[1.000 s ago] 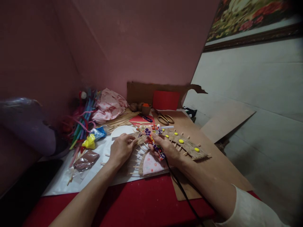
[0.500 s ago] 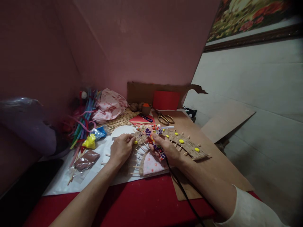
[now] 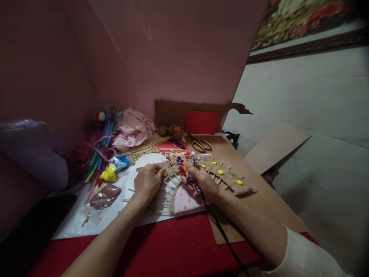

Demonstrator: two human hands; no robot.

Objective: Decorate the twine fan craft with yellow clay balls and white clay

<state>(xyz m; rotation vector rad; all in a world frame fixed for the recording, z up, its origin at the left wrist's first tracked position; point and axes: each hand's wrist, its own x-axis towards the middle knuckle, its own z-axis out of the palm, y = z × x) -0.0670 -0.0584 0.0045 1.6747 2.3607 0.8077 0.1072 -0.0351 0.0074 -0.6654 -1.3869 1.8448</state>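
Note:
A fan-shaped woven jute piece (image 3: 227, 177) with stick spokes and yellow dots lies on a brown board (image 3: 259, 200). Its centre is a pink dotted patch (image 3: 184, 201). My right hand (image 3: 201, 182) grips a glue gun (image 3: 184, 163) wrapped in flowered tape, nozzle pointing left over the weave, with a black cord (image 3: 219, 231) trailing toward me. My left hand (image 3: 147, 181) rests on the weave's left part, fingertips pinched at a yellow dot (image 3: 165, 174) beside the gun's tip.
Gold scissors (image 3: 201, 145), a red card (image 3: 201, 122) and a small pot (image 3: 178, 133) sit at the back. Pink cloth (image 3: 132, 129), coloured straws (image 3: 100, 150), a bundle of sticks (image 3: 147, 146), a white disc (image 3: 150, 159) and small bags (image 3: 105, 195) crowd the left. Red cloth (image 3: 161, 250) covers the near edge.
My left fingers have shifted slightly right onto a yellow dot near the gun's tip. My right hand and the glue gun have hardly moved.

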